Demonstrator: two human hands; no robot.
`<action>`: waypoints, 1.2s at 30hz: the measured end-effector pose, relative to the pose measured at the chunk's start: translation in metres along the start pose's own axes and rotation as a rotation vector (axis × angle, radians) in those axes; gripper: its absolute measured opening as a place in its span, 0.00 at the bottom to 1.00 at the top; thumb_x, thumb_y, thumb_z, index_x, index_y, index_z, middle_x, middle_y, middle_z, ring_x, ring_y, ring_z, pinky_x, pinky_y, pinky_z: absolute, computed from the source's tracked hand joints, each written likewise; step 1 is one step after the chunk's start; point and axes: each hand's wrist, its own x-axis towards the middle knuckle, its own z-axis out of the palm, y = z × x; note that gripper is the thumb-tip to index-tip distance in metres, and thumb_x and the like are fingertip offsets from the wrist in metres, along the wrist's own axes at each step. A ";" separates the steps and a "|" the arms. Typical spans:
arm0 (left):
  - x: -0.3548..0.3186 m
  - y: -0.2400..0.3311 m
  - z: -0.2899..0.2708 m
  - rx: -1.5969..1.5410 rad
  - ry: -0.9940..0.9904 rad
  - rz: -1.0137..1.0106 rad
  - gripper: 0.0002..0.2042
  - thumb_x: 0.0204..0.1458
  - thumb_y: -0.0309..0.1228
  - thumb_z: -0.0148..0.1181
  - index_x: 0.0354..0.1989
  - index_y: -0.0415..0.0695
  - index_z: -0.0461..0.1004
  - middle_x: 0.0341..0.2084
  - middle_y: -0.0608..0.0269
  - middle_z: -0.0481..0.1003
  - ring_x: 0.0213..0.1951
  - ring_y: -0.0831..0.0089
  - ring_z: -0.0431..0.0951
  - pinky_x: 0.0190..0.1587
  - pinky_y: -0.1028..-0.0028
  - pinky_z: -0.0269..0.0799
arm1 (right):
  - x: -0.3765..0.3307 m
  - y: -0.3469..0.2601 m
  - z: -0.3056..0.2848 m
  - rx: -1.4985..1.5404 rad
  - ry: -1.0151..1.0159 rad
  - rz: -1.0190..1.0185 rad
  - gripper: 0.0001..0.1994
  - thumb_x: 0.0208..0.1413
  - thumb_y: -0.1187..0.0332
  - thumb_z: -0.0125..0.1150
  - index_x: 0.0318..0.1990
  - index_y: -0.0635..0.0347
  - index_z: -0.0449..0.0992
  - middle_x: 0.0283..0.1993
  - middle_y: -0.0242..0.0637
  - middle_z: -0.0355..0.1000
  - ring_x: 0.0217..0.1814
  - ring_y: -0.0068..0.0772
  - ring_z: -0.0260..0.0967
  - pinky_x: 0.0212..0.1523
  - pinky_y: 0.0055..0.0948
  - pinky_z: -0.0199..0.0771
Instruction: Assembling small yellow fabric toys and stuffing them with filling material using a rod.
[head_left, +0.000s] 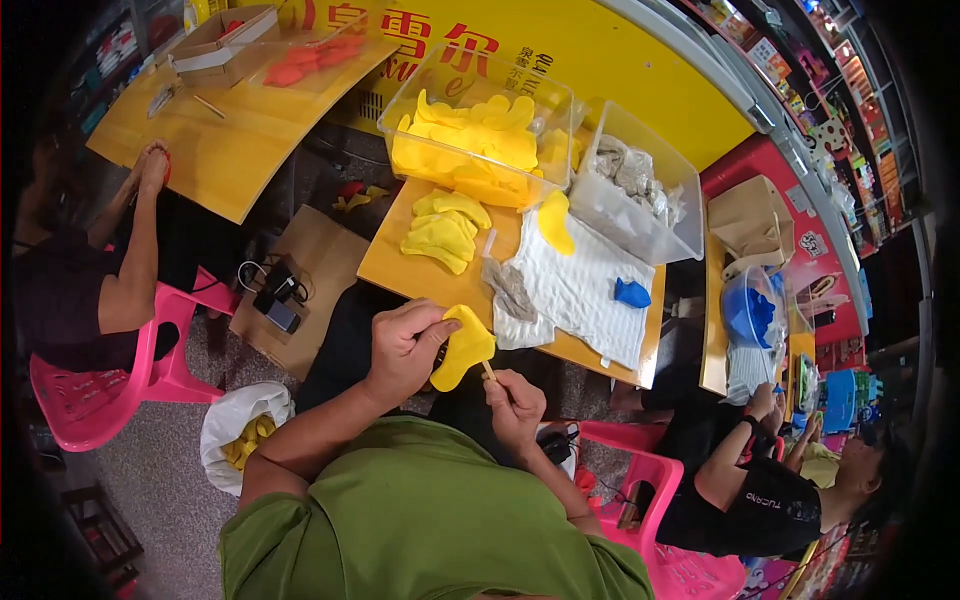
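In front of my body, my left hand point(402, 350) pinches the edge of a yellow curved, banana-shaped soft piece point(466, 350). My right hand point(515, 408) grips a thin wooden stick point(488, 370), its far end against the piece's lower right edge; whether the tip goes inside is hidden. Beyond my hands, a stack of similar yellow pieces point(440, 238) lies on the wooden table point(385, 262). Next to it are a greyish-brown clump point(508, 290) and a white cloth point(578, 290). Another curved yellow piece point(555, 222) and a crumpled blue piece point(631, 292) rest on the cloth.
At the table's far side stand a clear bin point(400, 118) of yellow pieces and another clear bin point(690, 232) with greyish clumps. A white bag point(222, 450) holding yellow pieces sits on the floor at left. People sit on pink chairs point(185, 365) at both sides.
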 end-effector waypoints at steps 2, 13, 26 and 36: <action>-0.003 -0.002 -0.003 -0.039 0.023 -0.026 0.03 0.47 0.19 0.59 0.26 0.31 0.72 0.18 0.61 0.70 0.20 0.77 0.68 0.24 0.79 0.62 | -0.005 -0.001 0.002 0.053 0.006 0.016 0.05 0.52 0.74 0.59 0.33 0.67 0.74 0.21 0.33 0.65 0.20 0.20 0.60 0.22 0.19 0.59; -0.003 -0.003 -0.003 -0.437 -0.006 -0.306 0.07 0.52 0.23 0.57 0.37 0.32 0.75 0.27 0.62 0.74 0.33 0.78 0.74 0.39 0.80 0.70 | -0.011 0.003 0.009 0.100 -0.062 0.128 0.03 0.52 0.77 0.57 0.32 0.68 0.75 0.22 0.26 0.66 0.22 0.13 0.58 0.23 0.15 0.57; -0.012 -0.013 0.002 -0.993 -0.040 -0.559 0.12 0.56 0.30 0.54 0.41 0.32 0.73 0.33 0.51 0.76 0.35 0.68 0.77 0.41 0.71 0.74 | -0.020 0.002 0.012 0.696 -0.208 0.519 0.08 0.57 0.69 0.55 0.33 0.66 0.74 0.18 0.28 0.64 0.14 0.15 0.53 0.15 0.16 0.49; -0.009 -0.010 0.003 -0.728 -0.001 -0.509 0.11 0.54 0.30 0.57 0.36 0.31 0.75 0.28 0.57 0.77 0.28 0.76 0.77 0.34 0.77 0.74 | -0.017 0.002 0.009 0.622 -0.310 0.559 0.12 0.62 0.66 0.47 0.33 0.66 0.72 0.18 0.27 0.62 0.17 0.15 0.53 0.19 0.16 0.51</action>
